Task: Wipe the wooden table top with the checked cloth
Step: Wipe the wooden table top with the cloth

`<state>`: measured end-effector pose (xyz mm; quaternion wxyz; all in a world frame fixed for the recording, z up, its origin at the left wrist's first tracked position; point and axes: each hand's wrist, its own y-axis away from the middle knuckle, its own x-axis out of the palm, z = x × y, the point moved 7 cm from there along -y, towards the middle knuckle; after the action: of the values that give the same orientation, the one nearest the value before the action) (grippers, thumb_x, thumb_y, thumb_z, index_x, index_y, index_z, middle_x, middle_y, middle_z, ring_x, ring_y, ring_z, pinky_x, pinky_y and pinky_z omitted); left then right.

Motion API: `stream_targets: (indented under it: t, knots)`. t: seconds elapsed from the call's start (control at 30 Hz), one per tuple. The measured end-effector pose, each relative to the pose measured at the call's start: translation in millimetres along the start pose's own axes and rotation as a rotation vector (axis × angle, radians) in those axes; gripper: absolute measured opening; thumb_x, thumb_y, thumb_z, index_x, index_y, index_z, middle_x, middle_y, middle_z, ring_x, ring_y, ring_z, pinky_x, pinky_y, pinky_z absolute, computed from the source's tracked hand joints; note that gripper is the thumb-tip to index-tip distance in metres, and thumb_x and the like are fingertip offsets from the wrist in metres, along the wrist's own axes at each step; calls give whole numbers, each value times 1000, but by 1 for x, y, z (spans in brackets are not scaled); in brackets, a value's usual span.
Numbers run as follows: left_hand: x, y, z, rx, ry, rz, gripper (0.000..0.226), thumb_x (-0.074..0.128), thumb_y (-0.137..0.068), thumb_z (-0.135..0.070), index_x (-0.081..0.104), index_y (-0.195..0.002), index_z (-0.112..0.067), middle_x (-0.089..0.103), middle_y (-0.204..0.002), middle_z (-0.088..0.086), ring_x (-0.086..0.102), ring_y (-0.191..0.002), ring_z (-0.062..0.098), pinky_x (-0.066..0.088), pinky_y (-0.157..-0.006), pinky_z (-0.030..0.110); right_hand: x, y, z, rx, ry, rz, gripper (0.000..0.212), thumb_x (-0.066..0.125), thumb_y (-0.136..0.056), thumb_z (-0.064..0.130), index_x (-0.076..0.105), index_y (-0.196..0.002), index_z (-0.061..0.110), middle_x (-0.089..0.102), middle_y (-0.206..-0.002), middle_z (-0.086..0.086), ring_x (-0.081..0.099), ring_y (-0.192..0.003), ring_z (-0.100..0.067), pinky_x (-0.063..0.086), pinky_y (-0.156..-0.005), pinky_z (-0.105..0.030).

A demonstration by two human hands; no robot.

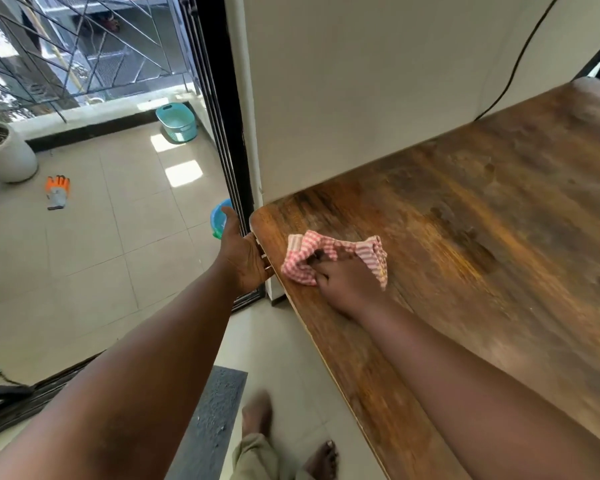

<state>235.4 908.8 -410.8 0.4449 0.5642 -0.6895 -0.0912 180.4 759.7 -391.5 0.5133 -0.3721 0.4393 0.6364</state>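
Note:
The wooden table top (482, 220) fills the right half of the view, its rounded near-left corner by the wall. A crumpled pink and white checked cloth (309, 251) lies on that corner. My right hand (347, 282) grips the cloth with curled fingers and presses it onto the wood. My left hand (243, 254) hangs just off the table's left edge, palm cupped towards the edge, fingers relaxed and holding nothing.
A white wall panel (361, 98) stands along the table's far side, with a black cable (520, 57) running down it. A dark sliding door frame (229, 133) opens onto a tiled balcony with a teal basket (177, 121), a planter (4, 154) and gloves (58, 192). A grey mat (212, 420) lies by my feet.

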Motion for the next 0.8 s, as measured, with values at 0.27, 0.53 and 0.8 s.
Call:
stream_targets:
  t: [0.27, 0.53, 0.8]
  knots:
    - [10, 6, 13, 11, -27, -3, 92, 20, -74, -90, 58, -125, -23, 70, -113, 13, 66, -105, 35, 55, -79, 49, 24, 91, -8, -223, 39, 140, 38, 40, -95, 37, 53, -130, 34, 41, -147, 2, 23, -142, -22, 16, -115, -38]
    - [30, 19, 25, 37, -92, -23, 91, 14, -81, -83, 43, -141, -21, 54, -136, 14, 51, -124, 36, 36, -107, 56, -1, 83, -48, -87, -42, 37, 31, 45, -95, 33, 61, -122, 33, 51, -140, 2, 39, -132, -21, 29, -106, -31]
    - [44, 31, 40, 88, -80, -2, 86, 13, -86, -77, 38, -144, -20, 51, -140, 14, 50, -126, 35, 35, -108, 56, 19, 111, -17, -149, -20, 69, 37, 40, -97, 31, 54, -131, 29, 40, -148, 3, 21, -142, -28, 13, -114, -38]
